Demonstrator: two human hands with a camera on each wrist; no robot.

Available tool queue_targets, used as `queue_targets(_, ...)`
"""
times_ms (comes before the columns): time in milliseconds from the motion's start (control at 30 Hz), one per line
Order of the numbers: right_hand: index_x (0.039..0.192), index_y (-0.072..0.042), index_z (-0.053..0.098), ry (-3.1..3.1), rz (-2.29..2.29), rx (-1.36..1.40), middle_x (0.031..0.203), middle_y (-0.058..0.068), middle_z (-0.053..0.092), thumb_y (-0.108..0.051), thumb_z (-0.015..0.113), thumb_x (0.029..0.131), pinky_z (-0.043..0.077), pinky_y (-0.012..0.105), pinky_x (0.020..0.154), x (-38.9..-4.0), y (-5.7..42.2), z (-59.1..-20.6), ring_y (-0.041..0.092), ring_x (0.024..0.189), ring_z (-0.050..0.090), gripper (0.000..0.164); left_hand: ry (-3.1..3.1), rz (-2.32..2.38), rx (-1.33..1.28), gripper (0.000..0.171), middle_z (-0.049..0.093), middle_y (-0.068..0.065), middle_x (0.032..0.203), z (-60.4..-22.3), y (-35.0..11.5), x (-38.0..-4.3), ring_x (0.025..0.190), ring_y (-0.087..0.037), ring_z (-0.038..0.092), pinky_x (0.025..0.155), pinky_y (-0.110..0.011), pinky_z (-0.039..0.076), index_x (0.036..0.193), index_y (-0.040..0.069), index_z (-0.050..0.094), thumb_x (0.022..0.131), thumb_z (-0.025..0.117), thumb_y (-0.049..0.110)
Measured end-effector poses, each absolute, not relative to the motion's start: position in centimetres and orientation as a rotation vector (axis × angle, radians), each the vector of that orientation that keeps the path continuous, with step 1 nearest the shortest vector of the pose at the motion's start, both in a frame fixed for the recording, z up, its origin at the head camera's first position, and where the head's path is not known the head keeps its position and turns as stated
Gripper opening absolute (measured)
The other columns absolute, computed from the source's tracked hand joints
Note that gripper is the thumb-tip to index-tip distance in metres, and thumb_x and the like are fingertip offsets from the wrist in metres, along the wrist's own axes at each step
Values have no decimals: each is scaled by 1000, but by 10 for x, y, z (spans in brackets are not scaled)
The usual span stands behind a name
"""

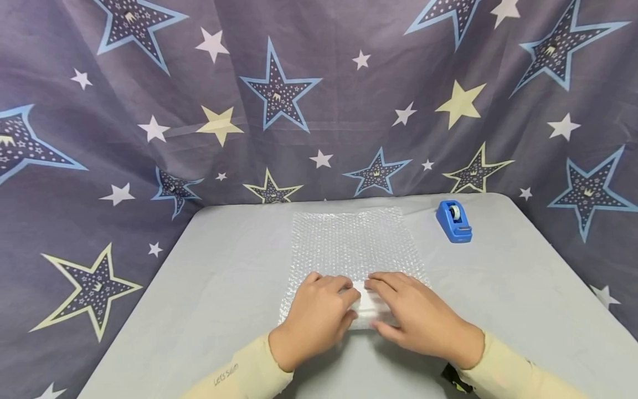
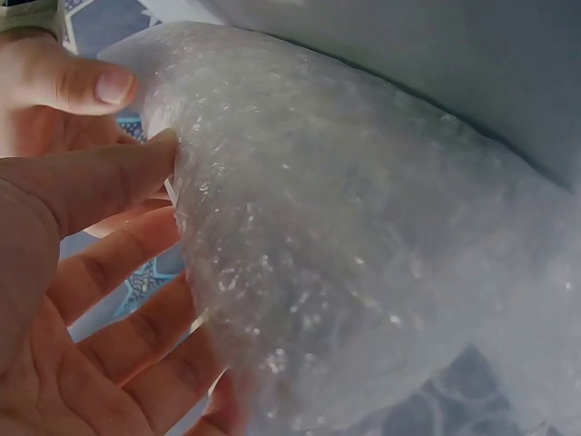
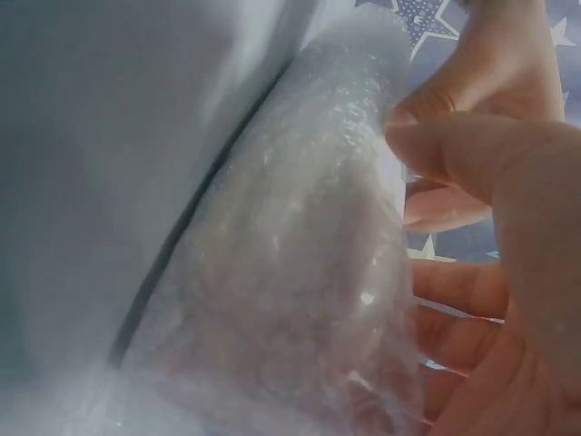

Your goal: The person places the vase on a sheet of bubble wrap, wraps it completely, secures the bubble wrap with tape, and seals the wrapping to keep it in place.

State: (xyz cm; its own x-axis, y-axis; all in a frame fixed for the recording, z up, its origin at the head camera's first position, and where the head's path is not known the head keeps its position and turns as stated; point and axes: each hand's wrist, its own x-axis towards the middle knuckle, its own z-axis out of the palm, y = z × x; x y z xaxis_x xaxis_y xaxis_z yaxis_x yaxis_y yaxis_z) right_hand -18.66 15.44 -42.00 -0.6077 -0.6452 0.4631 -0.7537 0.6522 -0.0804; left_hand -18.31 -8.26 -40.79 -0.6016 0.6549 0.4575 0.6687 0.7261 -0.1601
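A sheet of bubble wrap (image 1: 351,244) lies on the table, its near end turned up into a fold around a white item (image 1: 368,300) whose kind I cannot tell. My left hand (image 1: 319,310) holds the left part of this fold, and my right hand (image 1: 421,316) holds the right part. In the left wrist view, the thumb and fingers of the left hand (image 2: 118,336) pinch the edge of the bubble wrap (image 2: 300,236). Seen from the right wrist, the right thumb presses the rolled bubble wrap (image 3: 281,245), with the fingers around its far side.
A blue tape dispenser (image 1: 453,221) with a roll of tape stands at the back right of the light grey table (image 1: 224,266). Behind the table hangs a dark cloth (image 1: 339,100) printed with stars. A small black object (image 1: 456,378) shows by the right wrist.
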Motion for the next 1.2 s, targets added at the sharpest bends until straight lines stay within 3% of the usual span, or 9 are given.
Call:
queue_targets(233,133,-7,62,-2442,369,1071,134,8,64,-44,86,77,51,46,104,-183,154,-423,25,122,63,70,-2459,-71,-1014,29,74,8,106,-404,-83,-186,88,-11,73,73,-34,46,100,26,76,77,89,38)
queue_targets(433,120,-13,61,-2452,366,1061,135,9,65,-41,90,74,50,44,105,-181,154,-426,25,121,63,61,-2483,-87,-1009,32,74,10,106,-404,-84,-192,90,-9,72,71,-34,46,105,27,77,77,88,39)
queue_targets(667,117,-13,60,-2446,341,1054,136,11,66,-40,95,66,50,45,106,-182,153,-430,28,122,63,68,-2517,-132,-1018,33,75,11,106,-402,-85,-198,92,-8,72,70,-35,49,108,27,77,78,86,39)
queue_targets(833,112,-13,59,-2377,356,1080,134,11,68,-32,95,68,52,45,104,-183,153,-433,29,121,66,60,-2552,-150,-1017,33,75,10,108,-400,-84,-203,94,-8,73,71,-37,51,109,27,78,80,85,39)
queue_targets(1200,106,-21,63,-2356,308,1100,137,8,68,-25,91,76,54,58,98,-186,154,-437,35,122,67,41,-2566,-179,-1024,30,76,10,107,-397,-84,-207,94,-7,73,70,-35,50,108,27,78,81,84,38)
